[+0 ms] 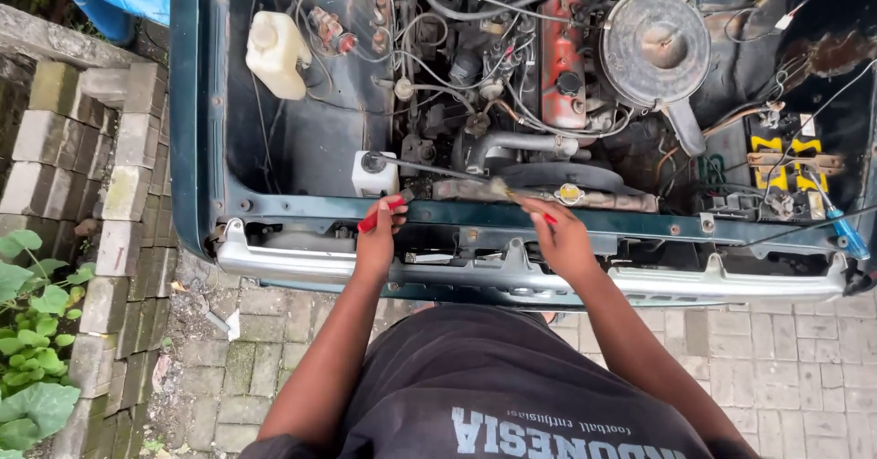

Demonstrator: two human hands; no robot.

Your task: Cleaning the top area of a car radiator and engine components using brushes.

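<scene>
The left hand point(377, 240) is closed around a red-handled tool point(382, 212) at the front crossmember point(475, 214) of the open engine bay; the right hand point(565, 240) grips a second red-handled tool point(521, 199); its shaft runs up and leftward from the fingers towards the radiator top point(548, 194), between both hands, slightly nearer the right; chrome bumper point(731, 285) lies just below.
</scene>
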